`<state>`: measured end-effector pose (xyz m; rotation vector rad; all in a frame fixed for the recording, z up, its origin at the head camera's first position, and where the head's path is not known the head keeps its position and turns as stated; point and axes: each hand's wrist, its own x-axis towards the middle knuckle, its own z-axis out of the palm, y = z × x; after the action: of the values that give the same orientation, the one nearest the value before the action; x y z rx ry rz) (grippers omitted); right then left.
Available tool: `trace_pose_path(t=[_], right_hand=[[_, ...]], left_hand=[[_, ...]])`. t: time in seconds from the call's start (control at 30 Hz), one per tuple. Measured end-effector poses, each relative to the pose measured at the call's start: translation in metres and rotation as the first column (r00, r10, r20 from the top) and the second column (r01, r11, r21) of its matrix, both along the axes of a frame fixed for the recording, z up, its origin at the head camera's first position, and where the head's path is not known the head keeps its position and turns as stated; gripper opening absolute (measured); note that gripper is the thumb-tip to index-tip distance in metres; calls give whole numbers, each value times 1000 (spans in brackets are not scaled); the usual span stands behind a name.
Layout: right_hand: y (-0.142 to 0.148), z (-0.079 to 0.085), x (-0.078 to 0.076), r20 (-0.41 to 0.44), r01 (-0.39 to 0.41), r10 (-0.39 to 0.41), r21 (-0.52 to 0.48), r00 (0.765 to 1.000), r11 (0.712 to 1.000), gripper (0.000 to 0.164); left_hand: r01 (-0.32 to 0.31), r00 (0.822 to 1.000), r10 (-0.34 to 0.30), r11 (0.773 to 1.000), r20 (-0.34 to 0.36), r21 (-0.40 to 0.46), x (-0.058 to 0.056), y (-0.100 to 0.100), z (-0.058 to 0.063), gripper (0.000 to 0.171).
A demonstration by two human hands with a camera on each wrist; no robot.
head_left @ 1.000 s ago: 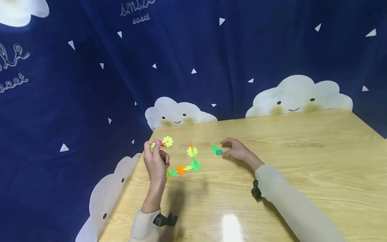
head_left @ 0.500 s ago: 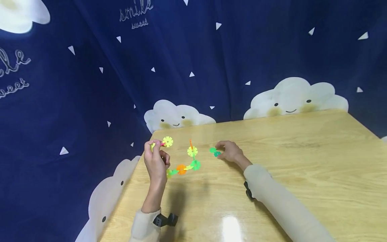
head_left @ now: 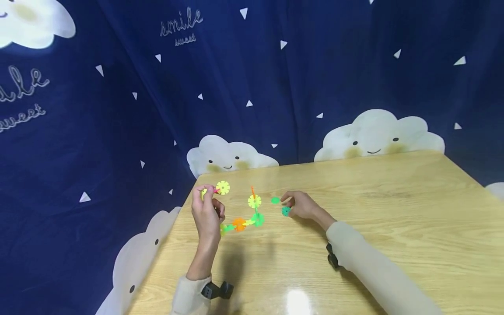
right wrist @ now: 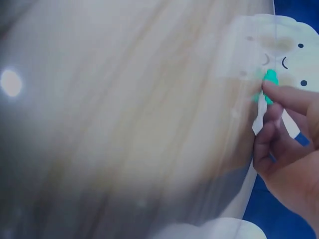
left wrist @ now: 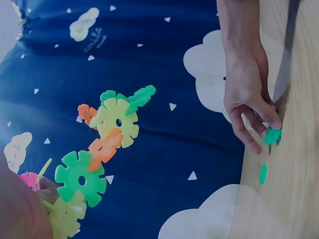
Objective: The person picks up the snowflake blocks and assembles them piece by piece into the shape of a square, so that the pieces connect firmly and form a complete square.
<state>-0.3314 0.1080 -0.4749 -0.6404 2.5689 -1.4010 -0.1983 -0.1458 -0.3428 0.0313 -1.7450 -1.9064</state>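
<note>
My left hand [head_left: 206, 214] grips one end of a chain of notched plastic snowflake discs. Near its fingertips are a pink disc [left wrist: 30, 180] and a yellow disc [head_left: 222, 187]. The chain continues through an orange disc [head_left: 239, 224] and a green disc [head_left: 257, 219] to a yellow disc [head_left: 254, 201], held above the table; the palm hides part of it. My right hand [head_left: 303, 205] pinches a loose teal-green snowflake disc [right wrist: 270, 84] between thumb and finger, low over the tabletop. Another loose green disc [head_left: 275, 200] lies close to those fingertips.
The wooden table [head_left: 374, 205] stretches away to the right of both hands. A dark blue curtain [head_left: 236, 65] with white clouds hangs behind the far edge and along the left side.
My right hand has moved left to the two loose green discs and taken hold of the teal one, which now stands apart from the other. The left hand keeps its grip on the chain.
</note>
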Motion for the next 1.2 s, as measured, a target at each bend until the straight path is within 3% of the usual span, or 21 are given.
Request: trace_pose_path(t=[0.23, 0.33, 0.47, 0.63, 0.83, 0.97, 1.2], right_hand=[[18, 1, 11, 100, -108, 112, -48, 989, 993, 32], [23, 3, 17, 174, -145, 162, -104, 971, 984, 39], [31, 3, 26, 269, -183, 246, -240, 931, 953, 49], [42, 7, 42, 309, -197, 353, -439, 883, 877, 49], [52, 29, 61, 247, -187, 446, -662, 860, 726, 36], [55, 49, 74, 181, -178, 440, -733, 880, 657, 27], [49, 81, 92, 124, -48, 244, -803, 962, 594, 27]], left_hand=[[16, 1000, -16, 1000, 17, -21, 0, 4, -5, 10], [21, 1000, -21, 999, 18, -32, 0, 5, -6, 10], [30, 999, -29, 999, 18, -36, 0, 8, -8, 11], [65, 998, -64, 998, 15, -21, -1, 11, -8, 12], [112, 994, -112, 994, 0, 10, -2, 18, -6, 13], [156, 988, -157, 987, 2, 35, 0, 26, -6, 14], [221, 974, -224, 973, 36, 58, 3, 41, -8, 12]])
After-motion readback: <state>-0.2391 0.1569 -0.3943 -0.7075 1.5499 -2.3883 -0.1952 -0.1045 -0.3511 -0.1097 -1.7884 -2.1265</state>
